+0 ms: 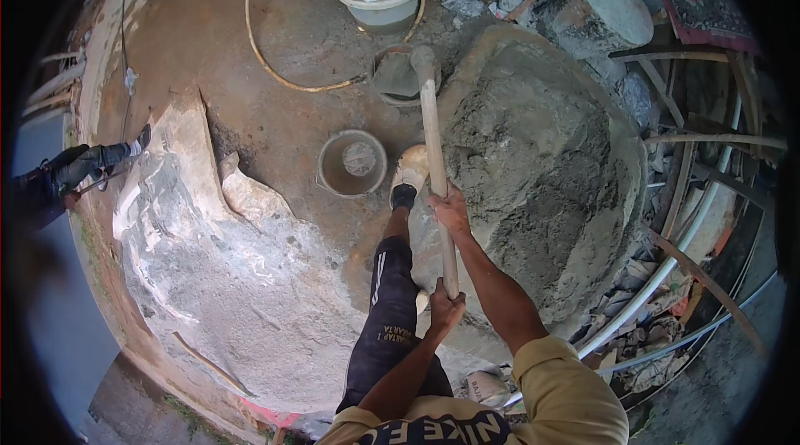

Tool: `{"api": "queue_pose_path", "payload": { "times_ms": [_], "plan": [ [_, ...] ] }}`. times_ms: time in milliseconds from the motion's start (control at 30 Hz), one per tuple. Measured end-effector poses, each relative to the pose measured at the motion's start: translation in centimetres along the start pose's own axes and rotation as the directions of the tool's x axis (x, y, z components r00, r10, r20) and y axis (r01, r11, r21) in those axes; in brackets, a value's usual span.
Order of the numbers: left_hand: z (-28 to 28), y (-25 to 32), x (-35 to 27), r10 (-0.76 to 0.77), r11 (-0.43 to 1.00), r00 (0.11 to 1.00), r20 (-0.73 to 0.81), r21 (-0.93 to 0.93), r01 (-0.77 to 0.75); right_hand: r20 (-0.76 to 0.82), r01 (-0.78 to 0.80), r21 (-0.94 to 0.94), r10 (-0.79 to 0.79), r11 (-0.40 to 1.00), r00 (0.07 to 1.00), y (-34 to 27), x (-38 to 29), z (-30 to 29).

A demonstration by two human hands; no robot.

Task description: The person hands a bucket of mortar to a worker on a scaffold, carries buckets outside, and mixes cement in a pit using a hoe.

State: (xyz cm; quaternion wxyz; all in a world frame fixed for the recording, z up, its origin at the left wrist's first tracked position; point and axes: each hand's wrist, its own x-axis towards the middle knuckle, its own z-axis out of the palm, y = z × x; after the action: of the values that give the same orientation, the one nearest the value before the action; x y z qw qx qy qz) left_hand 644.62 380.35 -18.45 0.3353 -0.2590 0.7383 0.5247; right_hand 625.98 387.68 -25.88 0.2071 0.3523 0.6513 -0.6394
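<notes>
A hoe with a long wooden handle [431,120] runs away from me, held in both hands. Lower down, my left hand [446,310] is closed around the handle's near end. Farther up the shaft is my right hand [451,209], also gripping it. The hoe's grey blade [398,74] is at the mouth of a dark bucket [409,99]; whether it touches the bucket I cannot tell. To the right of the handle spreads a big heap of wet grey mortar [537,170]. A second bucket [321,165], with some grey residue inside, stands left of my foot.
Pale dry sand-like material [269,314] and torn sacking [187,157] lie at left. A water-filled white bucket [384,10] and a hose [253,39] are ahead. Wooden sticks [687,182], pipes and rubble line the right side. Another person [87,167] stands at far left.
</notes>
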Motion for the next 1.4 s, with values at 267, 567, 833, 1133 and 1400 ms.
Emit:
{"api": "queue_pose_path", "payload": {
  "times_ms": [267,567,833,1133,1400],
  "plan": [
    [2.0,9.0,0.2,0.099,0.991,0.944,0.316,0.053,-0.122,-0.234,0.07,0.253,-0.009,0.965,0.972,-6.1,-2.0,-12.3],
    [4.7,7.2,4.0,-0.073,0.981,0.926,0.371,0.194,-0.001,-0.259,-0.251,0.332,0.344,0.909,0.902,7.0,4.9,-15.1],
    [2.1,11.9,3.3,-0.206,0.858,0.536,0.819,-0.113,0.502,0.063,-0.468,0.459,0.498,0.755,0.865,13.0,4.2,-19.2],
    [2.6,16.7,-2.7,-0.172,0.845,0.625,0.761,-0.211,0.491,0.225,-0.537,0.565,0.509,0.626,0.831,6.4,-1.6,-21.2],
    [-3.5,-4.4,-6.8,-0.407,0.747,0.819,0.404,0.664,0.043,-0.246,-0.142,0.602,0.352,0.786,0.903,15.3,-11.4,-8.8]
  ]
}}
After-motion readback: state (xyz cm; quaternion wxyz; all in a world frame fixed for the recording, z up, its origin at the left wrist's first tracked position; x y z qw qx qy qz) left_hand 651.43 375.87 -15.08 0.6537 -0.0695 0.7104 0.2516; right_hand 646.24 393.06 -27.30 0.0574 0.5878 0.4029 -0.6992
